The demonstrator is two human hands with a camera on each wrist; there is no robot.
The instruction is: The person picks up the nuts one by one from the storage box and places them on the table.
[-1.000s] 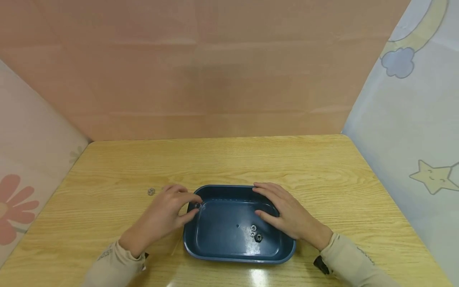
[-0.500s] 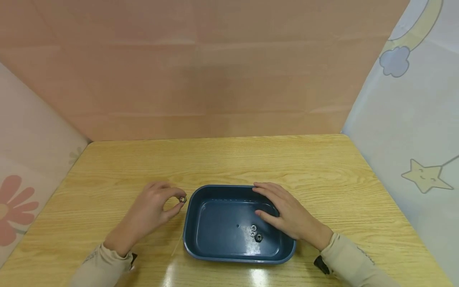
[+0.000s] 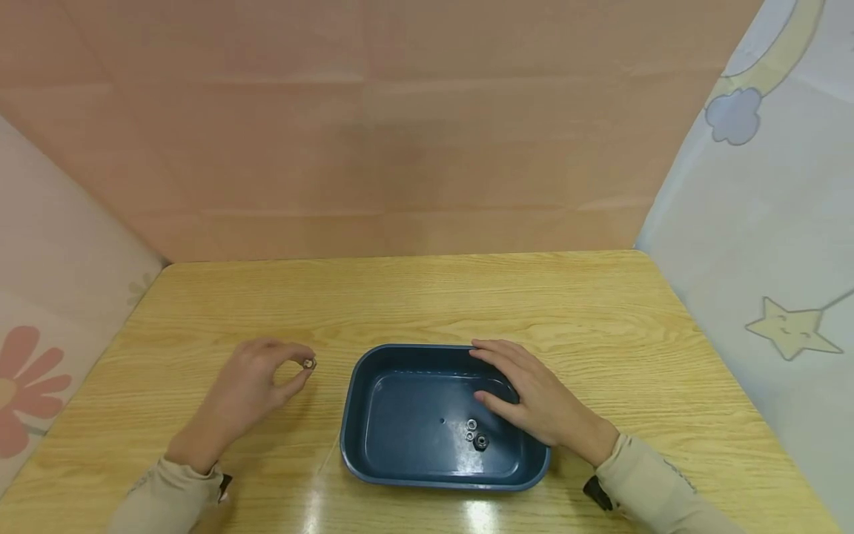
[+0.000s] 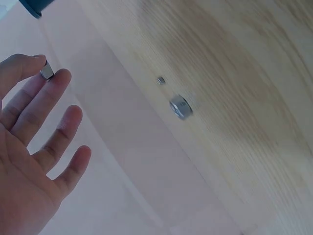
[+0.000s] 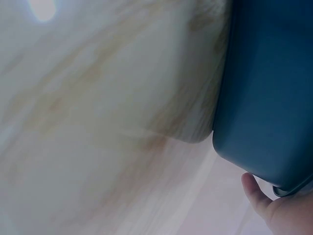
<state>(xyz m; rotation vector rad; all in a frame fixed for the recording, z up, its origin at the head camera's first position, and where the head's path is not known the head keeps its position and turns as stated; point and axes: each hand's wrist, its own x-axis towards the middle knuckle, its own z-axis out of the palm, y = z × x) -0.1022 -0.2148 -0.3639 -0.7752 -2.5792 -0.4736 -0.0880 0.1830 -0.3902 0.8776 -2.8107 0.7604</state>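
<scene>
My left hand (image 3: 250, 378) pinches a small metal nut (image 3: 310, 363) between thumb and fingertips, over the table left of the blue tray (image 3: 443, 486). The left wrist view shows the same nut (image 4: 47, 71) at the fingertips, with the other fingers spread. On the wood nearby lie a large nut (image 4: 181, 107) and a tiny one (image 4: 161, 80); the hand hides them from the head view. My right hand (image 3: 540, 400) rests over the tray's right corner, fingers stretched across the rim and thumb above the inside. Two small nuts (image 3: 471, 424) and a darker, larger nut (image 3: 480, 442) lie inside.
The wood-grain table (image 3: 400, 297) reaches back to an orange-pink backdrop (image 3: 373, 148). Patterned panels stand at the left and right sides, the right panel (image 3: 747, 245) bearing a star and a moon.
My left hand has lifted the nut out of the tray's left side and carried it leftward over the table. It now covers the nut seen there earlier. The right hand stays put.
</scene>
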